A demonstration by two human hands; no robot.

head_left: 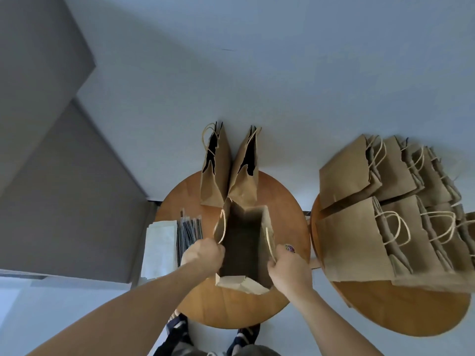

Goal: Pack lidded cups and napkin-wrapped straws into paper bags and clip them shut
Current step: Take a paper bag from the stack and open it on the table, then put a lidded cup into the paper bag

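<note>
A brown paper bag (243, 242) stands open on the round wooden table (285, 201), its inside dark and with nothing seen in it. My left hand (203, 256) grips the bag's left rim near the handle. My right hand (288, 265) grips the right rim and its twine handle. Two more paper bags (228, 170) stand upright behind it, tops partly open. A bundle of dark straws (189, 232) lies left of the bag, beside a stack of white napkins (160, 246). No cups show.
A second round table (401, 312) at the right carries several flat paper bags (385, 214) stacked in rows. A small colourful object (289, 248) lies just past my right hand. Grey cabinets (51, 150) rise at the left. My feet show under the table.
</note>
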